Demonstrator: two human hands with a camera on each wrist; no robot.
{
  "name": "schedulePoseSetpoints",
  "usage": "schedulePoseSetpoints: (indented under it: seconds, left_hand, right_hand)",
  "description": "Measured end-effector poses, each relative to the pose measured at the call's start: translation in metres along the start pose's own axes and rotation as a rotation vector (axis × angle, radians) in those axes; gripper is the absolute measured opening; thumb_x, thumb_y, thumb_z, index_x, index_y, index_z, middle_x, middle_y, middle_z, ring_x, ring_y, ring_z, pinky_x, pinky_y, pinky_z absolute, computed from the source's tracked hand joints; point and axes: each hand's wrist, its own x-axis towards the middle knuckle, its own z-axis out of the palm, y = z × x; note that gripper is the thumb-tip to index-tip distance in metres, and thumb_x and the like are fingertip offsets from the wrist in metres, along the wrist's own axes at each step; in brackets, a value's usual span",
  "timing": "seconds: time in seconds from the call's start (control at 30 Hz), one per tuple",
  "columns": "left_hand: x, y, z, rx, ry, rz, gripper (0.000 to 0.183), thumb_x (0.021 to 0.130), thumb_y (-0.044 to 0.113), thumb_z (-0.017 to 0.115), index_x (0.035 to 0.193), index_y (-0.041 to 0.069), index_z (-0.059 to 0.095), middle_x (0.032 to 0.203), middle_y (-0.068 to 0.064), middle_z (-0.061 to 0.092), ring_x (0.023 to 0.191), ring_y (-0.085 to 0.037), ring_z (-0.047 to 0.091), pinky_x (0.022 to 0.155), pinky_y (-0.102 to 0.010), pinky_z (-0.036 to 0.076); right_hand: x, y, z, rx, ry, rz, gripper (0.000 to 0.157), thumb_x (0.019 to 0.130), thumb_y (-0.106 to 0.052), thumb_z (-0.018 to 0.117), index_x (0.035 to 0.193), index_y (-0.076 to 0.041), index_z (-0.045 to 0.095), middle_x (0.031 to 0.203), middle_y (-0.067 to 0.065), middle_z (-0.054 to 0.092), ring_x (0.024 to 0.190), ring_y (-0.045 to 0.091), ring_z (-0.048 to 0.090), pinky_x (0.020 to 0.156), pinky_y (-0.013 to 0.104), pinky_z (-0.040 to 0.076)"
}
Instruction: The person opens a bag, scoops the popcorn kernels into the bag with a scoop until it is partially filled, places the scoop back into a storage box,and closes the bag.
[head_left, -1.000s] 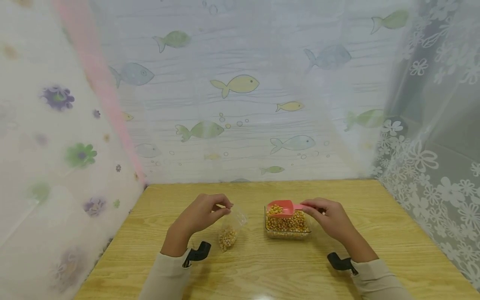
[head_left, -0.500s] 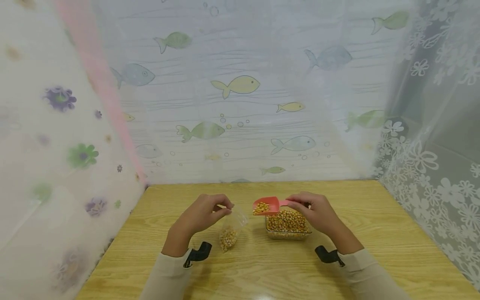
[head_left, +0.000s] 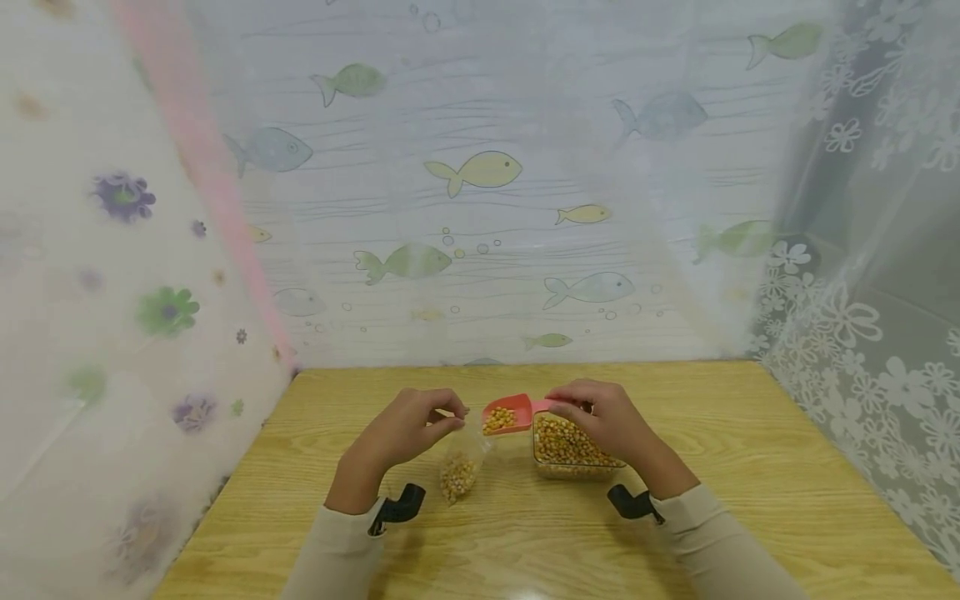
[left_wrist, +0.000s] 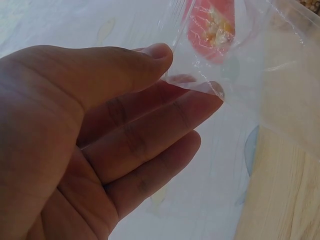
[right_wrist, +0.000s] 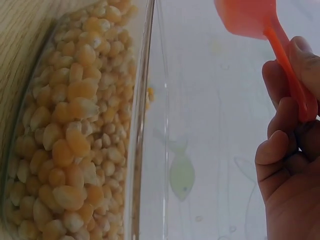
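Observation:
My left hand [head_left: 408, 425] pinches the top edge of a clear plastic bag [head_left: 468, 450], whose lower part holds corn kernels [head_left: 457, 475]. In the left wrist view the thin film [left_wrist: 200, 75] runs between thumb and fingertips. My right hand [head_left: 600, 417] grips the handle of a small red scoop [head_left: 519, 410] carrying a heap of yellow kernels. The scoop is level, its front lip beside the bag's mouth. Through the film in the left wrist view the scoop [left_wrist: 212, 30] shows. Below the right hand stands a glass container [head_left: 577, 473] filled with corn kernels [right_wrist: 70, 140].
A wooden table [head_left: 525, 542] carries everything. Behind it hangs a pale curtain [head_left: 480, 275] printed with fish. Flowered sheets [head_left: 135, 333] close in the left and right sides. A black wrist mount [head_left: 401, 504] sits at each cuff.
My right hand has carried the loaded scoop leftward from over the glass container to the bag's mouth. The left hand and bag have stayed nearly still.

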Motion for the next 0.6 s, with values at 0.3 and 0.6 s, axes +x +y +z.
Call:
schedulePoseSetpoints:
  seconds: [0.3, 0.6]
  left_hand:
    - [0.0, -0.002, 0.0, 0.007, 0.011, -0.013, 0.007, 0.103, 0.021, 0.068, 0.109, 0.024, 0.071, 0.115, 0.004, 0.073, 0.101, -0.013, 0.076, 0.087, -0.032, 0.062]
    - [-0.001, -0.001, 0.0, 0.009, 0.019, -0.02, 0.006, 0.103, 0.021, 0.068, 0.107, 0.024, 0.071, 0.113, 0.004, 0.073, 0.1, -0.014, 0.077, 0.087, -0.033, 0.062]
  right_hand:
    - [0.003, -0.006, 0.001, 0.009, 0.003, -0.029, 0.014, 0.096, -0.023, 0.075, 0.109, -0.021, 0.08, 0.099, -0.011, 0.074, 0.068, 0.003, 0.052, 0.058, 0.022, 0.047]
    - [0.006, -0.012, 0.001, 0.007, 0.004, -0.073, 0.015, 0.096, -0.023, 0.076, 0.11, -0.019, 0.08, 0.1, -0.011, 0.075, 0.068, 0.003, 0.051, 0.058, 0.021, 0.046]
